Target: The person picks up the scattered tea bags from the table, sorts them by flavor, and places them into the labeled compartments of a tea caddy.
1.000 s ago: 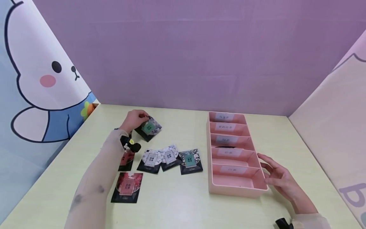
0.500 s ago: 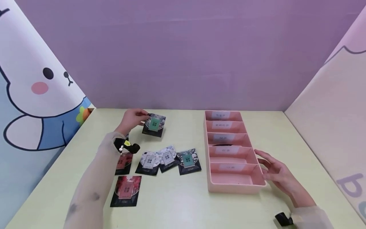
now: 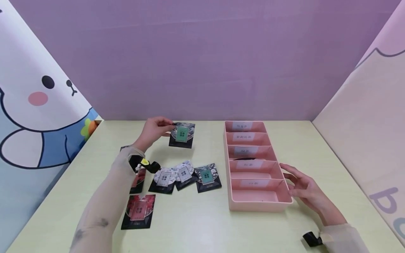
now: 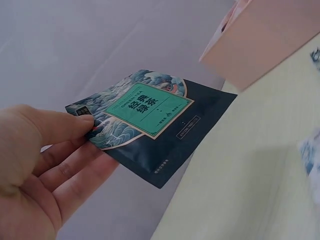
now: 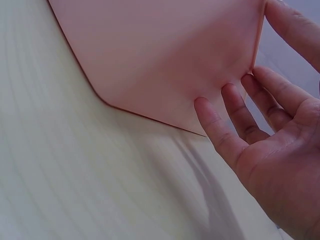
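My left hand (image 3: 155,130) pinches a dark green tea sachet (image 3: 182,135) by its edge, between thumb and fingers, above the back of the table. In the left wrist view, the sachet (image 4: 155,117) shows a green label reading "GREEN TEA" and a wave pattern. My right hand (image 3: 305,191) touches the right side of a pink divided box (image 3: 259,206), near its front corner. Its fingertips (image 5: 202,105) lie against the wall in the right wrist view. Each compartment of the box carries a white label, and something dark shows in the middle one.
Between the left arm and the box lie two white-patterned sachets (image 3: 162,178), partly overlapping, and a green-labelled one (image 3: 207,177). A red sachet (image 3: 138,211) lies in front; another (image 3: 138,182) is partly behind the left wrist. A purple partition (image 3: 202,70) stands behind the table.
My left hand has lifted the green tea sachet from the table's back left and carried it rightward, turning it more upright. The right hand stays at the box. The head view has shifted slightly.
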`<state>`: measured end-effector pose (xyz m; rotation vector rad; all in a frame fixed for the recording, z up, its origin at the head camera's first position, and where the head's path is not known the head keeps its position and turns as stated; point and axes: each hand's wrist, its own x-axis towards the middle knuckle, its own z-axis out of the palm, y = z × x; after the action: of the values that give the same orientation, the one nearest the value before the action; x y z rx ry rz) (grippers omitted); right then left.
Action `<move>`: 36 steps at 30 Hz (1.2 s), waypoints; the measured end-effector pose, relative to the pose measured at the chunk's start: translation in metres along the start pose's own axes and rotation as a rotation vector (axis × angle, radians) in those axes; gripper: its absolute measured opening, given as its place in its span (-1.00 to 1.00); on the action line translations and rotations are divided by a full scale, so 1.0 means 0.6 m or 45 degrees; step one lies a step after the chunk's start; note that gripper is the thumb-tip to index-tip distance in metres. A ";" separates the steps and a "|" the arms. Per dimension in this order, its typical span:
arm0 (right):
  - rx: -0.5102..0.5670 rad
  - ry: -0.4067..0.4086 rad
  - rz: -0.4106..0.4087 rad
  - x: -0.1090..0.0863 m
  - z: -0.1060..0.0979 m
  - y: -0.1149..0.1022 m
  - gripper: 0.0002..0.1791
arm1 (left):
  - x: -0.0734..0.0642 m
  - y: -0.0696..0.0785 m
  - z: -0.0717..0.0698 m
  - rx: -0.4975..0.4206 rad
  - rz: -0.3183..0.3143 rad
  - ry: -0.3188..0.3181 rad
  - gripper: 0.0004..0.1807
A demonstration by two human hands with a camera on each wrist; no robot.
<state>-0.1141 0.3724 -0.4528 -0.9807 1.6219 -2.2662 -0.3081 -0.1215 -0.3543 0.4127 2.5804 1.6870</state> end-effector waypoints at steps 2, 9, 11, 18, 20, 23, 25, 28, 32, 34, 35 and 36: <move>-0.008 0.012 0.009 -0.001 0.001 -0.001 -0.22 | -0.001 0.006 0.008 -0.018 0.024 -0.017 -0.81; -0.017 0.022 0.016 -0.002 0.003 -0.002 -0.22 | -0.009 0.030 0.037 -0.047 0.073 -0.072 -0.83; -0.019 0.020 0.014 -0.002 0.003 -0.002 -0.22 | -0.011 0.036 0.044 -0.056 0.077 -0.087 -0.84; -0.031 0.025 0.011 -0.002 0.005 -0.004 -0.22 | -0.013 0.059 0.072 -0.123 0.095 -0.117 -0.88; -0.040 0.031 0.017 -0.002 0.006 -0.004 -0.22 | -0.015 0.064 0.081 -0.145 0.114 -0.132 -0.88; -0.046 0.037 0.022 -0.001 0.006 -0.003 -0.22 | -0.016 0.072 0.095 -0.174 0.149 -0.156 -0.90; -0.045 0.040 0.026 -0.001 0.005 -0.003 -0.22 | -0.016 0.077 0.106 -0.194 0.175 -0.168 -0.93; -0.039 0.038 0.027 0.000 0.003 -0.002 -0.22 | -0.017 0.086 0.123 -0.222 0.201 -0.188 -0.96; -0.027 0.026 0.024 0.001 0.002 -0.001 -0.21 | -0.018 0.097 0.146 -0.239 0.229 -0.204 -0.95; -0.022 0.019 0.020 0.002 0.001 -0.001 -0.22 | -0.017 0.100 0.157 -0.244 0.251 -0.210 -0.97; -0.022 0.010 0.011 0.003 0.000 0.000 -0.22 | -0.017 0.102 0.163 -0.245 0.267 -0.213 -0.97; -0.016 0.006 0.008 0.003 0.000 0.000 -0.22 | -0.017 0.104 0.169 -0.246 0.280 -0.215 -0.97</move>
<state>-0.1156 0.3712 -0.4522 -0.9718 1.6406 -2.2590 -0.2684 -0.0098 -0.3408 0.8143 2.2987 1.8550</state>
